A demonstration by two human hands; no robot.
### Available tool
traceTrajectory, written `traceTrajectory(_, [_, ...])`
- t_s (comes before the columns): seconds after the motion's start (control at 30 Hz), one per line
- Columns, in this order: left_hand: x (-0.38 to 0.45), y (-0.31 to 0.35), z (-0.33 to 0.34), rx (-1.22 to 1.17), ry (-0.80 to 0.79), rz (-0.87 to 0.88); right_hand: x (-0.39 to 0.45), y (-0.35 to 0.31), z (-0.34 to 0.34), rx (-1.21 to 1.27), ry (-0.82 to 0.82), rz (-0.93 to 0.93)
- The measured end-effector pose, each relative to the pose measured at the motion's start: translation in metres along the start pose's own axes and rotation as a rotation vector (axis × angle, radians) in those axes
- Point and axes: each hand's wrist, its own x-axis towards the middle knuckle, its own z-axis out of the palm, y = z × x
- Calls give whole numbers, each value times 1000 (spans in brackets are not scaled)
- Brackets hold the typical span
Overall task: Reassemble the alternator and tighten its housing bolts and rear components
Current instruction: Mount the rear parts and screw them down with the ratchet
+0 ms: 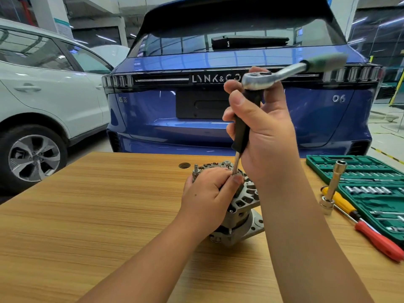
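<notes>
Alternator, lower centre of frame: rear bolt tightening in hand.
Right hand fingers grasp driver under ratchet; left hand fingers grip housing; next, likely swing ratchet handle.

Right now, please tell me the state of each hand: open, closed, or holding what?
Left hand: closed, gripping the alternator on the table.
Right hand: closed around the black driver handle under the ratchet.

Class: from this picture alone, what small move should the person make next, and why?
Probably swing the ratchet handle to turn the fastener: the right hand grips the black extension upright, its tip is down at the alternator, and the left hand steadies it.
</notes>
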Motion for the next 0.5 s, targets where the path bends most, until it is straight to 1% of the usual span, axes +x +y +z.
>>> traceTrajectory(0.1, [0,1,1,11,15,-3,1,3,2,-97,81,-164])
traceTrajectory(0.17, [1,2,1,27,13,-9,3,4,0,-98,133,-193])
traceTrajectory(0.23, [1,4,1,38,15,-9,3,4,-1,-37,133,-160])
traceTrajectory(0.33, [1,2,2,35,20,-9,3,2,0,191,53,-69])
traceTrajectory(0.37, [1,1,2,33,22,-8,4,0,2,229,41,-37])
traceTrajectory(0.43, [1,0,3,25,23,-9,6,-3,4,171,85,25])
traceTrajectory(0.5, [1,0,3,25,18,-19,5,-6,5,61,143,27])
